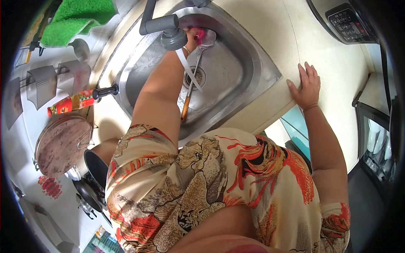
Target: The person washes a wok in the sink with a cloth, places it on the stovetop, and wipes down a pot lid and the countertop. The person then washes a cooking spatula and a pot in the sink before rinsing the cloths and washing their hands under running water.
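My left hand [193, 40] reaches into the steel sink [236, 76], its fingers closed round a bright pink cloth or scrubber [200, 33]. The pink thing presses against the broad head of a long metal cooking utensil, a spatula or ladle [199, 59]; I cannot tell which. Its wooden grip [185, 109] rests toward the near side of the sink, and its shaft crosses the drain [198, 77]. From the dark grey faucet [173, 39], a white stream of water [188, 67] falls beside my left wrist. My right hand [304, 88] lies flat on the cream counter [270, 38], fingers spread, holding nothing.
A red-labelled bottle [74, 102] with a dark top lies left of the sink. Further left are a round wooden board [63, 145] and black pans [90, 189]. A green towel [78, 21] hangs at upper left. An appliance with a button panel [350, 23] stands upper right.
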Demonstrator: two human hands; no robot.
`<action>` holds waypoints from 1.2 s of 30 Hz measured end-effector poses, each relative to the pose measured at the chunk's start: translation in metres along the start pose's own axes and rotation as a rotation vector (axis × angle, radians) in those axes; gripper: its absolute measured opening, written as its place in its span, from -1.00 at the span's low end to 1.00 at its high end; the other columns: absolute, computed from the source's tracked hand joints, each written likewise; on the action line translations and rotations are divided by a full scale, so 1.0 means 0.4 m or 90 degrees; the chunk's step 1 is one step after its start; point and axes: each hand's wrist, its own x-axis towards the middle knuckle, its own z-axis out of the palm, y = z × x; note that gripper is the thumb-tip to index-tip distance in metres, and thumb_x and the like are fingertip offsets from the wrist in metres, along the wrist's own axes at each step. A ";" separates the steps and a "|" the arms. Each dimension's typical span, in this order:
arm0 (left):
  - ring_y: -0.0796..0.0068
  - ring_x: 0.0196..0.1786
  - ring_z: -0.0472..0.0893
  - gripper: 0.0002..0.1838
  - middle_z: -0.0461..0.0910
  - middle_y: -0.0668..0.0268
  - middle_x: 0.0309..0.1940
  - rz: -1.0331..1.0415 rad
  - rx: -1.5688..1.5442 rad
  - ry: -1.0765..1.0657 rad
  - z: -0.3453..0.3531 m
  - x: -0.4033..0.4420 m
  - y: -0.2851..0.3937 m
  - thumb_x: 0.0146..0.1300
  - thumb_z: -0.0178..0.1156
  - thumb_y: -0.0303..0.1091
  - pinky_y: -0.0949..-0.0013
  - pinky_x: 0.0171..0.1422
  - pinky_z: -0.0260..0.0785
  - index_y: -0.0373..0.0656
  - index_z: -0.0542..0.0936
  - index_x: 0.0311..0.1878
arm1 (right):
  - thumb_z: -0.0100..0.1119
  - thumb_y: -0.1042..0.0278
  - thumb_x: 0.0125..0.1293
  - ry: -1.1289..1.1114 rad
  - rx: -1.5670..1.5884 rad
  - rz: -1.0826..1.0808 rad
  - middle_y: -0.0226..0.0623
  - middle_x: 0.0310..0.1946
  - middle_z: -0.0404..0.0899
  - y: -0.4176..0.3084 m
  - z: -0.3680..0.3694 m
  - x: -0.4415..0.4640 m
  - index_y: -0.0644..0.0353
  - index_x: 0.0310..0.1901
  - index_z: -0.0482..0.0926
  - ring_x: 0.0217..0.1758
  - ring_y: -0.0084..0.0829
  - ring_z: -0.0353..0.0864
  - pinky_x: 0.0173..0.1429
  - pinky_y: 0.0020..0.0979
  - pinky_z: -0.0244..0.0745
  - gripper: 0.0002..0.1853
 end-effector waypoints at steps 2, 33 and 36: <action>0.05 -0.08 0.54 -0.60 0.53 0.03 -0.14 -0.091 -0.087 0.039 0.047 -0.016 -0.026 -0.01 0.20 -0.22 0.21 0.04 0.39 0.06 0.55 -0.02 | 0.22 -0.04 0.04 -0.008 -0.007 0.001 -0.17 0.25 0.22 0.002 -0.001 0.001 0.03 0.19 0.34 0.34 -0.08 0.11 0.31 0.03 0.00 -0.33; 0.46 -0.35 0.58 -0.87 0.59 0.30 -0.40 -0.573 -1.131 -0.147 0.085 -0.311 0.038 0.17 0.12 -0.37 0.39 -0.34 0.44 -0.14 0.54 -0.23 | 0.11 0.30 0.24 -0.556 1.141 0.410 -0.36 -0.15 0.54 -0.623 -0.029 0.214 0.22 -0.05 0.49 -0.19 -0.52 0.53 -0.14 -0.48 0.46 -0.72; 0.50 -0.36 0.57 -0.90 0.57 0.33 -0.42 -0.606 -1.218 -0.045 0.169 -0.287 0.031 0.18 0.11 -0.32 0.43 -0.36 0.42 -0.08 0.54 -0.27 | 0.13 0.28 0.22 -0.641 1.217 0.453 -0.41 -0.25 0.52 -0.685 0.062 0.253 0.21 -0.07 0.49 -0.30 -0.57 0.50 -0.25 -0.50 0.44 -0.72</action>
